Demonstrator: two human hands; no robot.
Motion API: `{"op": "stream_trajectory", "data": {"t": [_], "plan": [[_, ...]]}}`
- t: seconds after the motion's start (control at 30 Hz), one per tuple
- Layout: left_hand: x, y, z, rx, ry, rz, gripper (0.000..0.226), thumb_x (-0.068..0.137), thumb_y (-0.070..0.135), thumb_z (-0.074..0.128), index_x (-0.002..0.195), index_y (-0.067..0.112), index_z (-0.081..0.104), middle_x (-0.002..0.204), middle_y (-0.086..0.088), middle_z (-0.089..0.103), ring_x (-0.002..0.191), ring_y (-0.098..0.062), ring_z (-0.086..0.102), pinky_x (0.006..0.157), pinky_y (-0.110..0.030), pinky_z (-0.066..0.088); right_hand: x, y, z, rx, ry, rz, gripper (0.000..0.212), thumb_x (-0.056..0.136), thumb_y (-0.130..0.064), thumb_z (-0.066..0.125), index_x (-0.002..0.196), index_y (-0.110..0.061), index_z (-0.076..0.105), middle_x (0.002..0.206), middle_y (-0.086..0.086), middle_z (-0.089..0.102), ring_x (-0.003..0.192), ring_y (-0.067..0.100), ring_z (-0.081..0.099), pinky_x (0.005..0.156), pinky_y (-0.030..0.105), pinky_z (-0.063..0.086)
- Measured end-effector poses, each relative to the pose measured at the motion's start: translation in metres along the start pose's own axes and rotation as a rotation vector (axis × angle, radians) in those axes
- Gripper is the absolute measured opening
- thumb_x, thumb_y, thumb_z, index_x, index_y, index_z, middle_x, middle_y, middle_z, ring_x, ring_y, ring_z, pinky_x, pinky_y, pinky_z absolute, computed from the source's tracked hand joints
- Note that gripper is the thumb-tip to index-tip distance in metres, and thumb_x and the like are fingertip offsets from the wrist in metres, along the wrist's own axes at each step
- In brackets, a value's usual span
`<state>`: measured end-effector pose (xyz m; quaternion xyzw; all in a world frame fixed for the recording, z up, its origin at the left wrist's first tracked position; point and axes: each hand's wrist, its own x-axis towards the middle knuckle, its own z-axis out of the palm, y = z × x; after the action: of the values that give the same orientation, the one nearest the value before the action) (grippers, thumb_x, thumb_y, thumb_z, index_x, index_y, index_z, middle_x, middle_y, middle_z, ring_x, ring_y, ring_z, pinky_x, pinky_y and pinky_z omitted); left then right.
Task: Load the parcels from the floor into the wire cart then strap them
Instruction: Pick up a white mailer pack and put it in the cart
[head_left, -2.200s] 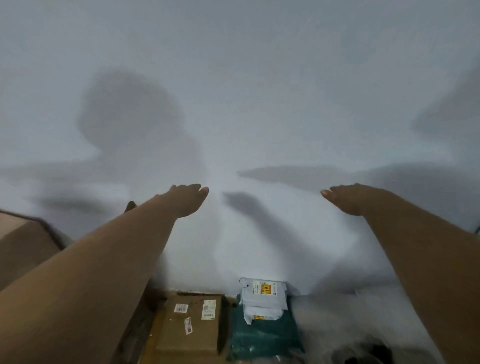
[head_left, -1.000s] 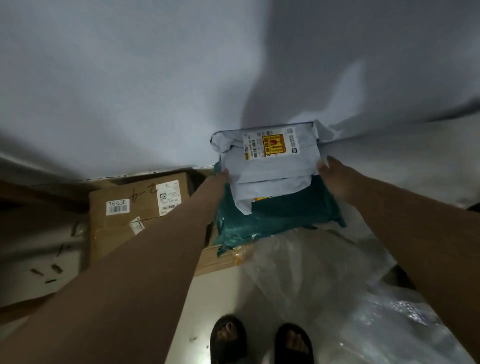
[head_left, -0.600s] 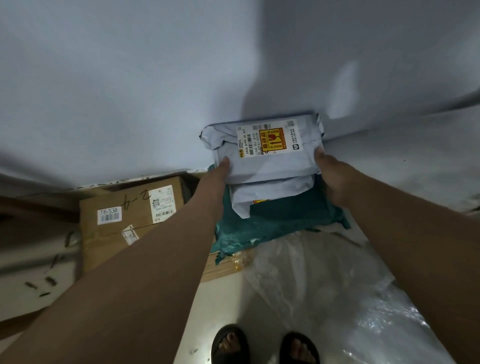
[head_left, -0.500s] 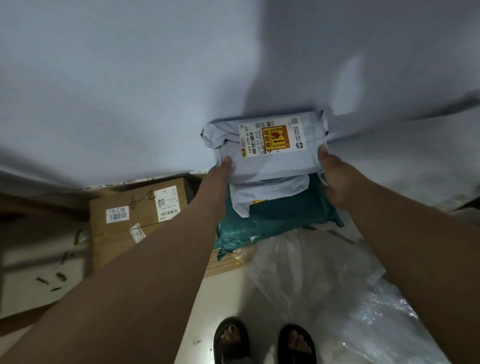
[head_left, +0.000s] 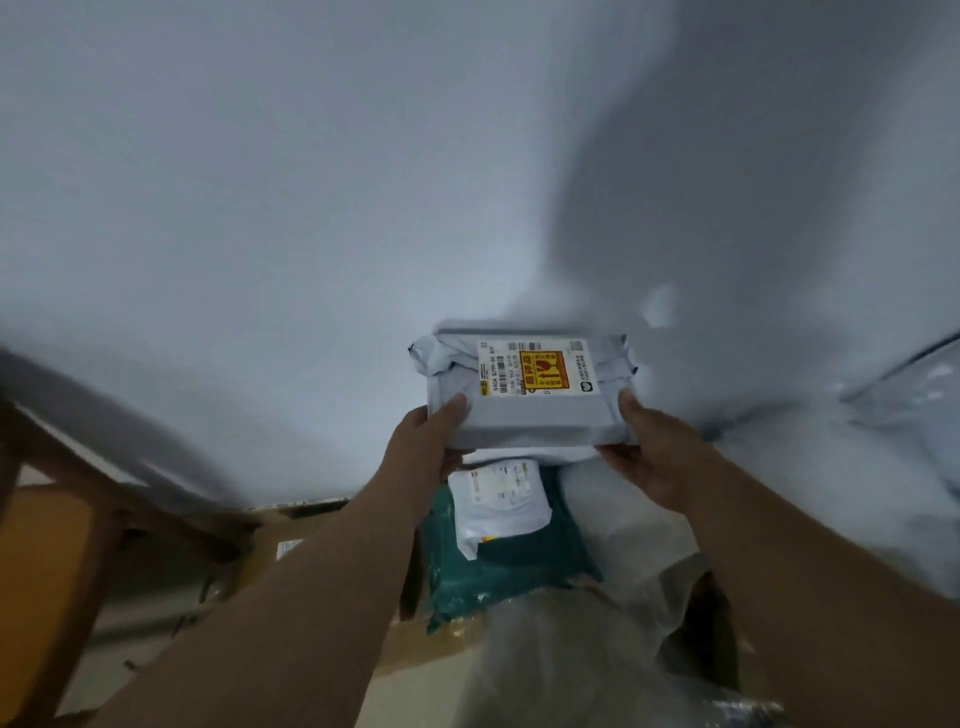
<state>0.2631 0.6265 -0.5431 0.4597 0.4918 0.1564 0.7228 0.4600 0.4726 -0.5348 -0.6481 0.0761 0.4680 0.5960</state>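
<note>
Both hands, left hand and right hand, grip 1 grey parcel, fingers curled underneath; 2 parcels wait below, cart unseen, strapping undone.

- A grey plastic-wrapped parcel, bearing a white label with a yellow-and-red sticker, is being held level in the air, gripped at both ends.
- A smaller white parcel is lying on a teal parcel below it.
</note>
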Motion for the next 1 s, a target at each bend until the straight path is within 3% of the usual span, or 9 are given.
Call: {"op": "stream_trajectory", "data": {"t": [0.13,0.27,0.37,0.5,0.67,0.73,0.8,0.93,1.0], "plan": [[-0.079,0.071,0.005,-0.075,0.107,0.091,0.028,0.09,0.038,0.065,0.102,0.013,0.058,0.1,-0.009,0.064,0.09,-0.022,0.065,0.089,-0.035,0.054,-0.09,-0.058,0.03,0.109,0.003,-0.088,0.021,0.094,-0.031,0.062,0.095,-0.01,0.058,0.104,0.012,0.063,0.097,0.024,0.063,0.084,0.034,0.054],[-0.142,0.146,0.004,-0.098,0.157,0.195,0.032,0.089,0.044,0.064,0.095,0.013,0.059,0.099,-0.011,0.064,0.09,-0.025,0.064,0.091,-0.039,0.055,-0.169,-0.11,0.055,0.202,-0.015,-0.203,0.029,0.092,-0.029,0.067,0.109,-0.009,0.055,0.11,0.011,0.061,0.106,0.026,0.061,0.086,0.035,0.055],[-0.185,0.186,0.002,-0.145,0.205,0.296,0.043,0.087,0.045,0.064,0.109,0.01,0.058,0.102,-0.012,0.065,0.087,-0.025,0.065,0.086,-0.04,0.057,-0.222,-0.129,0.072,0.376,-0.068,-0.272,0.033,0.09,-0.022,0.068,0.118,-0.011,0.055,0.117,0.012,0.061,0.107,0.026,0.061,0.084,0.034,0.055],[-0.226,0.206,0.001,-0.292,0.328,0.386,0.054,0.081,0.046,0.069,0.117,0.008,0.056,0.106,-0.013,0.065,0.083,-0.025,0.066,0.08,-0.039,0.055,-0.273,-0.133,0.098,0.506,-0.084,-0.318,0.028,0.087,-0.021,0.068,0.114,-0.014,0.062,0.106,0.008,0.067,0.094,0.021,0.066,0.068,0.029,0.054],[-0.255,0.229,-0.001,-0.371,0.36,0.402,0.046,0.08,0.046,0.07,0.106,0.009,0.06,0.105,-0.015,0.066,0.077,-0.025,0.061,0.069,-0.034,0.047,-0.308,-0.138,0.114,0.56,-0.106,-0.435,0.01,0.092,-0.026,0.065,0.097,-0.017,0.064,0.097,0.004,0.067,0.09,0.016,0.066,0.073,0.028,0.052],[-0.26,0.242,-0.002,-0.373,0.363,0.426,0.036,0.08,0.043,0.071,0.097,0.013,0.059,0.103,-0.013,0.066,0.088,-0.028,0.065,0.071,-0.034,0.048,-0.311,-0.144,0.115,0.581,-0.136,-0.457,0.014,0.093,-0.028,0.064,0.099,-0.016,0.064,0.099,0.004,0.066,0.091,0.015,0.064,0.081,0.03,0.051],[-0.264,0.251,-0.002,-0.347,0.359,0.437,0.04,0.079,0.042,0.072,0.103,0.013,0.059,0.103,-0.011,0.066,0.094,-0.028,0.065,0.072,-0.033,0.048,-0.309,-0.148,0.114,0.604,-0.15,-0.455,0.019,0.093,-0.031,0.064,0.103,-0.015,0.062,0.102,0.005,0.066,0.094,0.015,0.063,0.085,0.031,0.051],[-0.266,0.251,0.0,-0.376,0.361,0.44,0.044,0.077,0.045,0.073,0.106,0.013,0.061,0.104,-0.009,0.067,0.096,-0.027,0.065,0.082,-0.039,0.05,-0.311,-0.147,0.116,0.656,-0.17,-0.415,0.014,0.09,-0.032,0.067,0.094,-0.02,0.062,0.1,0.002,0.067,0.092,0.012,0.064,0.064,0.022,0.059],[-0.266,0.244,0.004,-0.427,0.36,0.43,0.042,0.079,0.042,0.073,0.108,0.014,0.059,0.106,-0.008,0.066,0.099,-0.027,0.064,0.086,-0.041,0.05,-0.314,-0.145,0.115,0.68,-0.16,-0.386,0.015,0.089,-0.032,0.068,0.093,-0.019,0.061,0.097,0.002,0.066,0.088,0.012,0.064,0.063,0.021,0.059]]}}
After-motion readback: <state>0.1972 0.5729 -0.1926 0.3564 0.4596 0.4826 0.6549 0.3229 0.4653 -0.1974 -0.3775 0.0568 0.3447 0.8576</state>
